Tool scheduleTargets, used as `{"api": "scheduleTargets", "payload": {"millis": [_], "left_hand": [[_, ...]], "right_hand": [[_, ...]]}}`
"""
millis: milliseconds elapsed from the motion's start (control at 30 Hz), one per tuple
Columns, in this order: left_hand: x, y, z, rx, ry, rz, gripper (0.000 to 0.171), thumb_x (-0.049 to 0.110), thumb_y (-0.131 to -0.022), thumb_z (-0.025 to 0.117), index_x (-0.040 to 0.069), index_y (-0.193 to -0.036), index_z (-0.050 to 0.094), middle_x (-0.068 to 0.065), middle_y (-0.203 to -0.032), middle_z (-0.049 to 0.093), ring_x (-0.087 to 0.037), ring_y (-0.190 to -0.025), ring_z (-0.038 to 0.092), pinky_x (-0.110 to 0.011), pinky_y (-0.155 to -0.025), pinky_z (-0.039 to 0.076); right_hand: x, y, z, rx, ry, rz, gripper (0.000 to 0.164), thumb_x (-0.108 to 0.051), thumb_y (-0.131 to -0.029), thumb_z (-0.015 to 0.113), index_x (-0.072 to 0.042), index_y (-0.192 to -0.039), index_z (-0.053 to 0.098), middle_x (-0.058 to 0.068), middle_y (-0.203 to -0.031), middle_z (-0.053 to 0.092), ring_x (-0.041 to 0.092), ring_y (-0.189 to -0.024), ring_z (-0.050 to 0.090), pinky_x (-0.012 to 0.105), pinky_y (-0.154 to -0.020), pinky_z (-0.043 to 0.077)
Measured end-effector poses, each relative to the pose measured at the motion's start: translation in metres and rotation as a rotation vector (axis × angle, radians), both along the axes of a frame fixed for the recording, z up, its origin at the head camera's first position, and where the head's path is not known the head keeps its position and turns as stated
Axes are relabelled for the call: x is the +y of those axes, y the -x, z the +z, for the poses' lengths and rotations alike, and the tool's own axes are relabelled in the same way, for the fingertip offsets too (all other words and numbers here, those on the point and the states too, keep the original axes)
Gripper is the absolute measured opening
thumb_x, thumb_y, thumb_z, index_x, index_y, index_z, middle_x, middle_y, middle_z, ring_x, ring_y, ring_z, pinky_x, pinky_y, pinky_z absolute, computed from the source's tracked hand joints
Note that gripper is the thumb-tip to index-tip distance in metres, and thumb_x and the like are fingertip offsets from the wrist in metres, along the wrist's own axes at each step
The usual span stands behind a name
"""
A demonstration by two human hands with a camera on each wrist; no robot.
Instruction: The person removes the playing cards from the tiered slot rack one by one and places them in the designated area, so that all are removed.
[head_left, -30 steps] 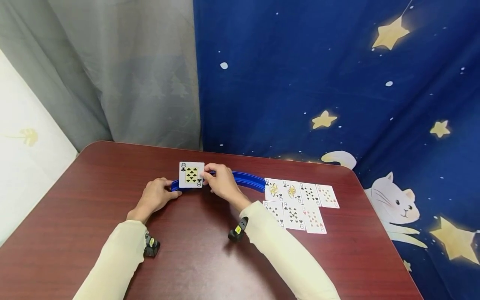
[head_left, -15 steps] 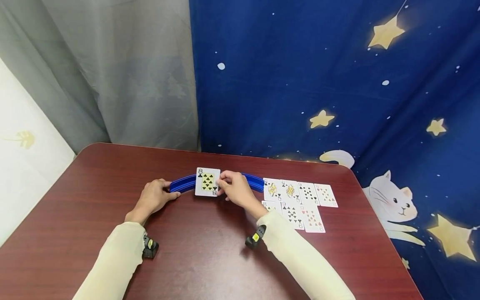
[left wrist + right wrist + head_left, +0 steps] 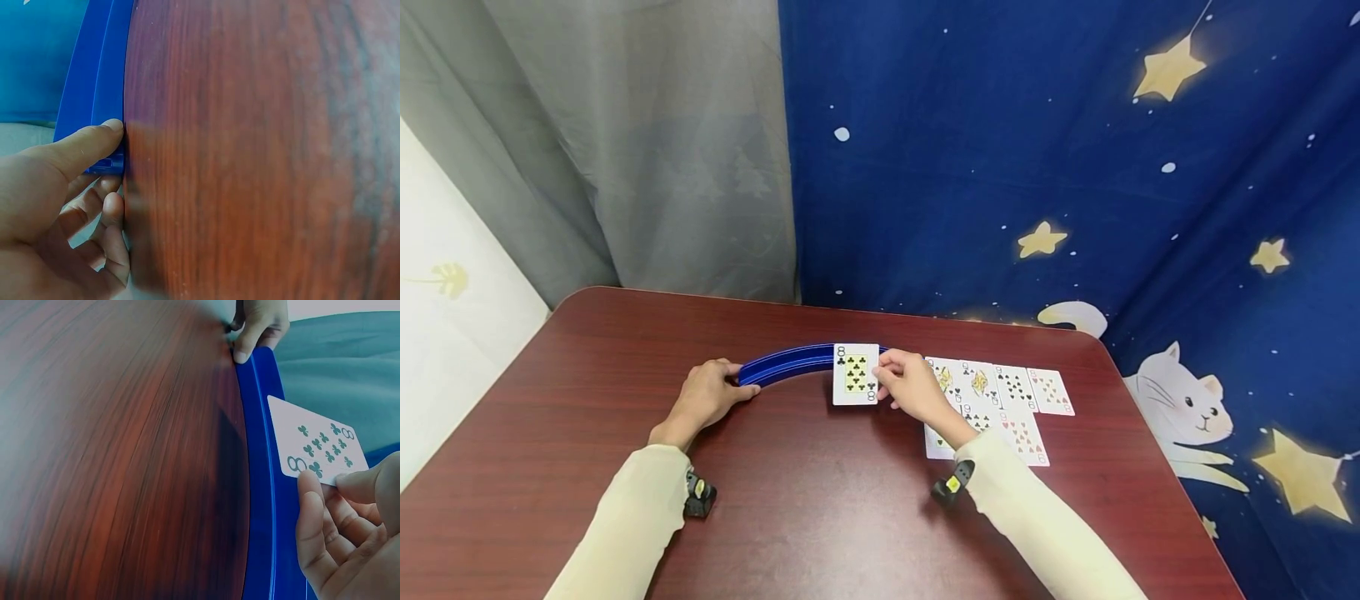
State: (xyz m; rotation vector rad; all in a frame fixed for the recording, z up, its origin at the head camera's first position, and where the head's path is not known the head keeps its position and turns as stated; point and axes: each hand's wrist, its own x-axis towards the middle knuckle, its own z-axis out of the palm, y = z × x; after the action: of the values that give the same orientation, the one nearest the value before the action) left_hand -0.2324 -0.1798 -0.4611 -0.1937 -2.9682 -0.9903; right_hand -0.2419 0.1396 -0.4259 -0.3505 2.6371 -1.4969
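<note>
A curved blue card holder (image 3: pixel 790 361) lies near the far side of the table. My left hand (image 3: pixel 703 395) grips its left end; in the left wrist view the thumb (image 3: pixel 94 145) lies on the front of the holder, with the other fingers curled beneath the end. Between thumb and fingertips, my right hand (image 3: pixel 917 390) pinches the eight of clubs (image 3: pixel 855 375) by its right edge. The card faces me upright in front of the holder's right half and hides part of it. Whether the card touches the holder, I cannot tell.
Face-up playing cards (image 3: pixel 1015 387) lie in two rows at the right of the table (image 3: pixel 775 500). My right hand and forearm partly cover the lower row. Curtains (image 3: pixel 925 167) hang behind the table's far edge.
My right hand has carried the eight of clubs rightward along the holder and slightly nearer to me, uncovering the holder's left part. The left hand has stayed at the holder's left end.
</note>
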Motion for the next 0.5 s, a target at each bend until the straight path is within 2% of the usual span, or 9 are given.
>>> {"api": "scheduleTargets", "payload": {"millis": [267,500], "left_hand": [[0.0,0.001,0.0,-0.006,0.004,0.001,0.041,0.025,-0.088,0.075,-0.006,-0.115,0.07,-0.019,-0.105,0.066,-0.035,-0.093,0.058,-0.05,-0.083,0.046],[0.0,0.0,-0.001,-0.014,0.0,0.004,0.044,0.025,-0.088,0.075,-0.007,-0.118,0.068,-0.019,-0.107,0.065,-0.035,-0.095,0.058,-0.051,-0.085,0.046]], "right_hand": [[0.026,-0.002,-0.004,-0.009,-0.04,-0.06,0.008,-0.01,-0.096,0.062,-0.004,-0.1,0.066,0.005,-0.075,0.071,0.022,-0.06,0.066,0.027,-0.047,0.051],[0.045,-0.006,-0.003,-0.043,-0.034,-0.081,0.01,-0.008,-0.096,0.061,-0.002,-0.103,0.065,0.007,-0.07,0.067,0.022,-0.054,0.06,0.023,-0.046,0.047]]}}
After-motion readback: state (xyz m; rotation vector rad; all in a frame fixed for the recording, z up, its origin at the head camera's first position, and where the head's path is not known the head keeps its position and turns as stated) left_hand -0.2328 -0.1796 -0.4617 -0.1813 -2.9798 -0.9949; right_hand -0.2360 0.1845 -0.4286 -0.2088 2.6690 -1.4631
